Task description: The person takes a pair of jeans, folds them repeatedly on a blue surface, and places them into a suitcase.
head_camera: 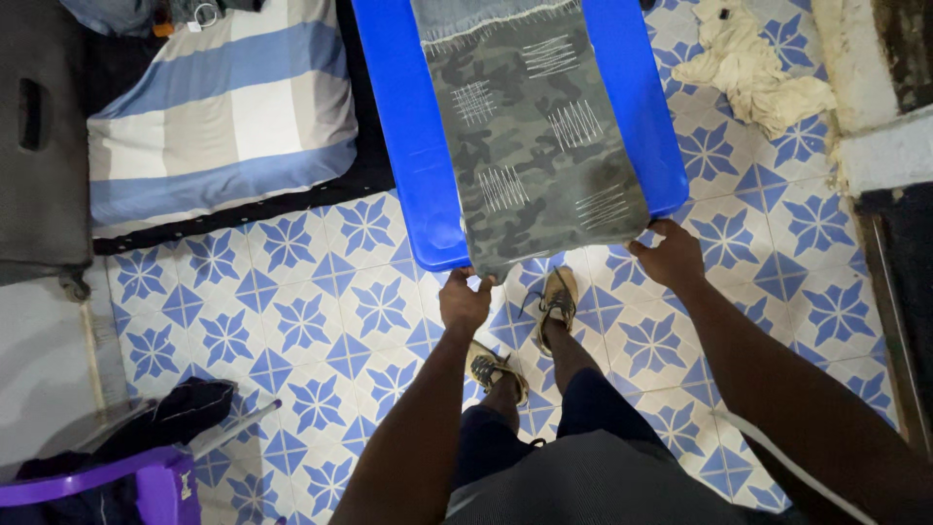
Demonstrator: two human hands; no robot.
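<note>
I see a floor (pixel 321 311) of blue-and-white star tiles filling most of the view. On it stands a blue table (pixel 408 146), running from the far edge toward me. A camouflage cloth (pixel 535 146) with white stitched bars lies flat along the table, its near hem hanging just over the table's near edge. My left hand (pixel 465 299) pinches the near left corner of that hem, fingers curled shut on the cloth. My right hand (pixel 669 255) grips the near right corner the same way, so the cloth stretches away from both hands toward the far side. To the far left lies a striped pillow (pixel 224 107). A cream rag (pixel 748 68) sits on the floor at the far right. A purple chair (pixel 146 481) stands near left.
</note>
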